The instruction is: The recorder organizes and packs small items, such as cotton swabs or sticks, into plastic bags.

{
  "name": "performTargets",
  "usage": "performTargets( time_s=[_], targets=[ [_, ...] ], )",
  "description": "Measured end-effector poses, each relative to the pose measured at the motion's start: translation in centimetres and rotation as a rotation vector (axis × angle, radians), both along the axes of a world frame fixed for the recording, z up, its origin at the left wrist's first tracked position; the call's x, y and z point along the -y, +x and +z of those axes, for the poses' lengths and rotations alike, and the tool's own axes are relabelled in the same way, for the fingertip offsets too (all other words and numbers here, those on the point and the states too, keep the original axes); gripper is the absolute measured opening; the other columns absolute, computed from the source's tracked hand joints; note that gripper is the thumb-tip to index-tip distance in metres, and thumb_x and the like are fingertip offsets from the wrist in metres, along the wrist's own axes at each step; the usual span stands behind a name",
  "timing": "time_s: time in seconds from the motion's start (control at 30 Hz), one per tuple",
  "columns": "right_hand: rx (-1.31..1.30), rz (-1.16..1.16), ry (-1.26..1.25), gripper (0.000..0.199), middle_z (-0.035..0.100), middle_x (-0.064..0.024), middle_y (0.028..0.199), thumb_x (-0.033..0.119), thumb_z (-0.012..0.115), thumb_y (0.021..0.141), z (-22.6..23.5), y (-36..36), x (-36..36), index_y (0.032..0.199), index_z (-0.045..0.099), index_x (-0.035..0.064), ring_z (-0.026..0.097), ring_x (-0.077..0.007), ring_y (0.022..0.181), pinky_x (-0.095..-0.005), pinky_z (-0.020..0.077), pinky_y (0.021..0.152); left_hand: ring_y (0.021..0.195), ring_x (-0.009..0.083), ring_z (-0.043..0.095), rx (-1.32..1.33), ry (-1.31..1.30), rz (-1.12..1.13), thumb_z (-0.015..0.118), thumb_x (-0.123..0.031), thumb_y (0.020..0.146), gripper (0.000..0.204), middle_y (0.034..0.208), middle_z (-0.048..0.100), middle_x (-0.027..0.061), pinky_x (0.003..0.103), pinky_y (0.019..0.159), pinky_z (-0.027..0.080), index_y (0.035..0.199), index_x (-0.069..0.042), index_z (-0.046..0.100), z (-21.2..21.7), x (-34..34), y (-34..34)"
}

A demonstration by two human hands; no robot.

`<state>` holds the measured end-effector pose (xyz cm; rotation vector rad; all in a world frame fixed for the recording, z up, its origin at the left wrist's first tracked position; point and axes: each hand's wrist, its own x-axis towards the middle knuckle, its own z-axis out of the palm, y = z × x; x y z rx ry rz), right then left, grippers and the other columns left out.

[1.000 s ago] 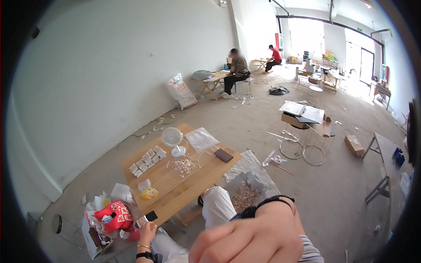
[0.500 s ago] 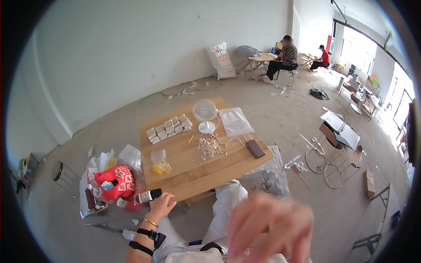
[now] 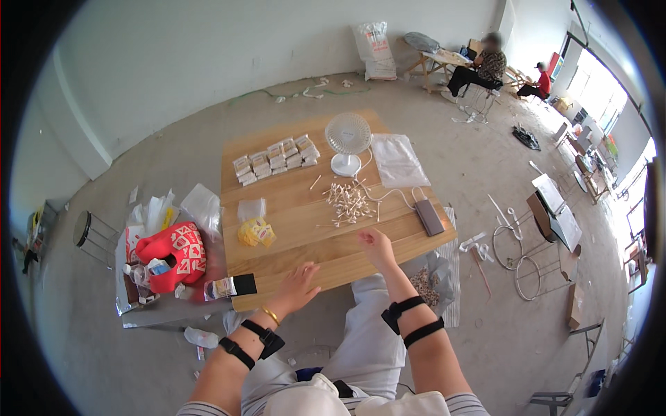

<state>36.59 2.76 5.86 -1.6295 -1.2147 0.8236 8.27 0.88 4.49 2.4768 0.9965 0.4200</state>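
At the centre of the frame, the cotton swabs lay loosely heaped, probably for easy reach, while below them the left hand spread, apparently empty, at the near edge of the table and the right hand curled, its grip impossible to tell.

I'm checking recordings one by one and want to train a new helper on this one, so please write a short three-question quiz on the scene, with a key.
1. Which hand is nearer the loose cotton swabs?
2. True or false: the fan stands farther away than the cotton swabs.
3. The bracelet by the left hand is: A) red, B) gold, C) blue.

Key: 1. The right hand. 2. True. 3. B.
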Motion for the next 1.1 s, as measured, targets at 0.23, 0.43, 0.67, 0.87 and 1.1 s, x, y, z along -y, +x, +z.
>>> performTargets(
  time_s=[0.23,0.43,0.67,0.87,1.1],
  targets=[
    [0.85,0.091,0.206,0.048,0.06,-0.0092,0.118,0.005,0.069,0.075,-2.2,-1.5,-4.9,0.122,0.064,0.0122,0.052,-0.032,0.114,-0.0452,0.0431,0.099,0.14,0.0378,0.037,-0.086,0.126,0.198,0.066,-0.029,0.092,0.066,0.153,0.035,0.0186,0.051,0.114,0.033,0.144,-0.001,0.038,-2.0,-5.7,4.3],
    [1.114,0.31,0.149,0.043,0.054,-0.0079,0.118,0.006,0.065,0.082,-0.2,-1.6,-9.0,0.123,0.066,0.0165,0.052,-0.0276,0.114,-0.0417,0.0431,0.098,0.151,0.031,0.023,-0.142,0.273,0.159,0.053,-0.044,0.098,0.075,0.162,0.025,0.0155,0.052,0.121,0.021,0.153,0.0,0.029,-4.1,-9.2,7.9],
    [1.202,0.404,0.119,0.025,0.055,-0.0073,0.111,0.01,0.066,0.082,-0.3,-0.2,-11.3,0.105,0.074,0.0154,0.052,-0.0272,0.114,-0.0406,0.0427,0.098,0.145,0.0321,0.032,-0.134,0.242,0.113,0.054,-0.044,0.098,0.073,0.154,0.038,0.0182,0.051,0.122,0.023,0.15,0.004,0.035,-3.6,-5.8,6.4],
    [1.053,0.438,0.159,0.011,0.06,-0.0053,0.114,0.014,0.073,0.077,-1.6,-2.3,-10.1,0.087,0.072,0.0106,0.051,-0.0269,0.116,-0.0408,0.0401,0.099,0.143,0.0317,0.035,-0.138,0.235,0.064,0.054,-0.044,0.097,0.073,0.153,0.039,0.018,0.048,0.121,0.025,0.148,0.004,0.037,-2.8,-1.5,3.0],
    [0.797,0.562,0.139,0.022,0.065,-0.0036,0.107,0.016,0.073,0.08,-2.5,-7.2,-6.4,0.102,0.07,0.013,0.053,-0.0278,0.115,-0.0422,0.0392,0.099,0.143,0.0326,0.034,-0.087,0.18,0.04,0.055,-0.043,0.097,0.07,0.152,0.04,0.016,0.049,0.121,0.026,0.148,0.002,0.039,-3.1,0.0,1.6]
  ],
)
